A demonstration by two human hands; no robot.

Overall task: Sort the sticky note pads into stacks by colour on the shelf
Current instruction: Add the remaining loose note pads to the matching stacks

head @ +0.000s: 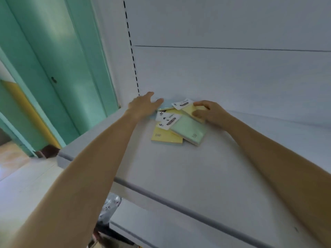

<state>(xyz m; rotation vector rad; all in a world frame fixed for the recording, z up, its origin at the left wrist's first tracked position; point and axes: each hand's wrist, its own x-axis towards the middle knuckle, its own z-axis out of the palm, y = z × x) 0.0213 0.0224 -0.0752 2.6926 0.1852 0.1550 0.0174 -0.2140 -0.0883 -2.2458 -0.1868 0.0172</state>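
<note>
Yellow paper is caught in the curled fingers (pixel 199 104) of the right hand (pixel 212 113). They pinch the far yellow pad (pixel 190 109), which lies just behind the green pad (pixel 189 129), probably to draw it out of the heap. The left hand (pixel 143 106) holds nothing: its fingers (pixel 158 101) are stretched almost straight over the blue pad (pixel 165 106), behind and to the left of the green pad. Motion blur makes it unclear whether they press on the pad or hover above it. My guess is that this hand steadies the pile while the other pulls.

The green pad lies tilted on top of the heap, with one corner over the near yellow pad (pixel 165 136) to its front left. All the pads are jumbled and overlapping, deep on the shelf (pixel 179 169) and close to the back panel (pixel 232 72). No colour stacks have been started, so the sorting has hardly begun.

White label cards (pixel 167 119) to the left of the green pad hide the pad tops beneath them, and their print is unreadable. How many pads lie underneath cannot be counted. Both forearms run off the bottom edge.
</note>
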